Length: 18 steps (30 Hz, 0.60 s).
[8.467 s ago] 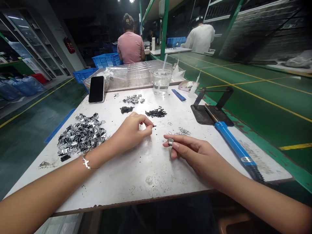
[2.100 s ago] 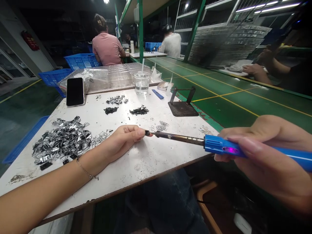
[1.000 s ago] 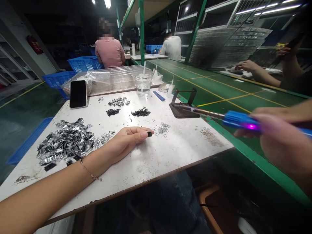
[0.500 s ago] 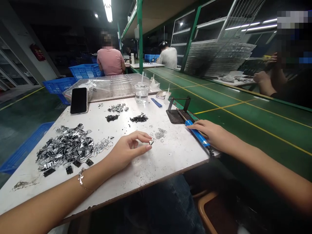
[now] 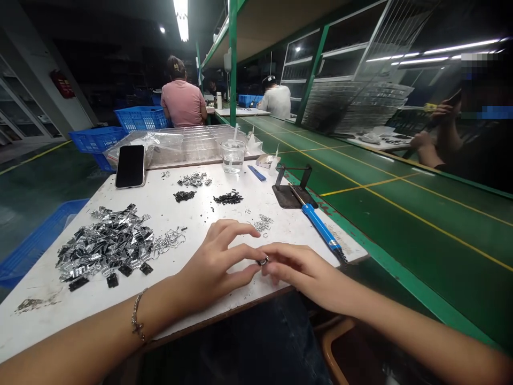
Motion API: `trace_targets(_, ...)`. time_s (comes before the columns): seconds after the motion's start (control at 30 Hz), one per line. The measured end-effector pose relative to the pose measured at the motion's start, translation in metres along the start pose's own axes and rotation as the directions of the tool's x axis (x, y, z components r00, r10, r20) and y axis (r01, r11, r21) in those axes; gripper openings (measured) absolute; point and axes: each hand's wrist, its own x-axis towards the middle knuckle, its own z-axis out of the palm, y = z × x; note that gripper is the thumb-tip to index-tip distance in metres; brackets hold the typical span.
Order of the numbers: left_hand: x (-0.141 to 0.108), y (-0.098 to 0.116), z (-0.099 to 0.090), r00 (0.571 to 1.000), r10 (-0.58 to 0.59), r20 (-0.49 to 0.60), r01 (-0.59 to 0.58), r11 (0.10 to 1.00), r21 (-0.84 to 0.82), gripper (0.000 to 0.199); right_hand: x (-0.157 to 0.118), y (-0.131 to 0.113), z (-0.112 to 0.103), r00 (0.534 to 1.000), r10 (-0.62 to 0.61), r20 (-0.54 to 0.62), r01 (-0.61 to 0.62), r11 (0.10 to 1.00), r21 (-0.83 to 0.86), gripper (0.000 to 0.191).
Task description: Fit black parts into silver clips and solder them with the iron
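Nearest me, left of the soldering iron and close to the table's front edge: the small piece, silver and dark, up off the surface at the fingertips. Right hand pinches it, as far as I can see. Left hand curls loosely, thumb and index at the piece's near side; whether they grip too, cannot tell. The iron is out of both hands, tip laid on its stand.

Progress, my reading: one piece being handled, its state too small to judge. Well left of the iron, a big pile of silver-and-black pieces; may be completed ones, unsure. Plenty of loose stock appears left over: wire bits just left of the iron; beyond them, farther left of it, two black heaps; past those, a small silver heap. Farthest beyond the iron, a co-worker in pink, back turned.
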Motion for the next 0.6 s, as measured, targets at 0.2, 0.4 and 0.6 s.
trace_targets(0.2,0.003,-0.016,-0.005,0.984,-0.174,0.027,0.17,0.978,0.122,0.03,0.03,0.022,0.003,0.974,0.09,-0.207,-0.001,0.919,0.394,0.02)
trace_targets(0.4,0.004,-0.024,0.004,0.927,-0.277,0.252,0.192,0.93,0.314,0.042,0.035,0.039,-0.002,0.909,0.191,-0.371,0.069,0.809,0.584,0.022)
trace_targets(0.6,0.007,-0.024,0.008,0.916,-0.239,0.323,0.141,0.943,0.3,0.032,0.033,0.037,-0.003,0.933,0.225,-0.28,0.024,0.738,0.674,0.027)
